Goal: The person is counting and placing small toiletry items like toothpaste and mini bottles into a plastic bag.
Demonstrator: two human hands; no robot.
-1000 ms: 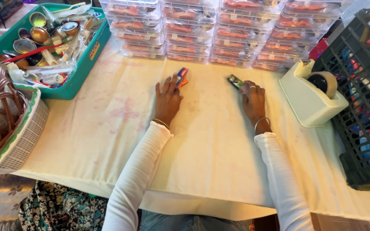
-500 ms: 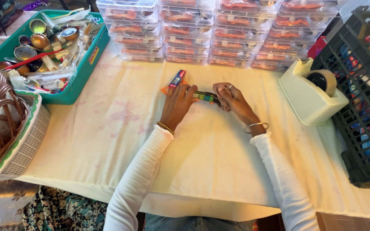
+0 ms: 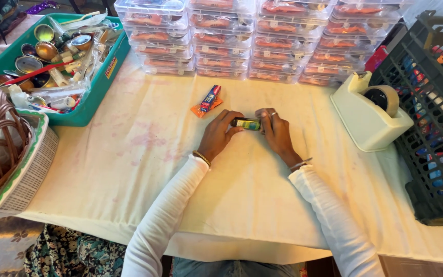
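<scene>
Hands: I see both resting on the bench [image 3: 129, 169] near its middle, fingertips meeting on one small packet.
Left hand [image 3: 220, 134]: fingers curled onto the left end of the small dark packet [image 3: 246, 123], pinching it; a bangle sits at the wrist.
Right hand [image 3: 276, 132]: fingers closed on the packet's right end, a ring on one finger, a thin bracelet at the wrist.
Packet: small, dark, with a green and yellow face, lying flat on the cloth between my two hands, held at both ends.
At 10 o'clock of the hands: a blue and red sachet [image 3: 210, 98] lying on an orange one, just beside the left fingertips but apart from them.
At 12 o'clock: stacked clear boxes [image 3: 216, 36] with orange contents, along the far edge.
At 3 o'clock: a cream tape dispenser [image 3: 367, 120], and past it a dark crate [image 3: 426, 128] of small coloured items.
At 10 to 11 o'clock, well apart: a green tray [image 3: 96, 100] of round tins and tubes.
At 9 o'clock: a woven basket [image 3: 11, 174] at the bench's left edge.
</scene>
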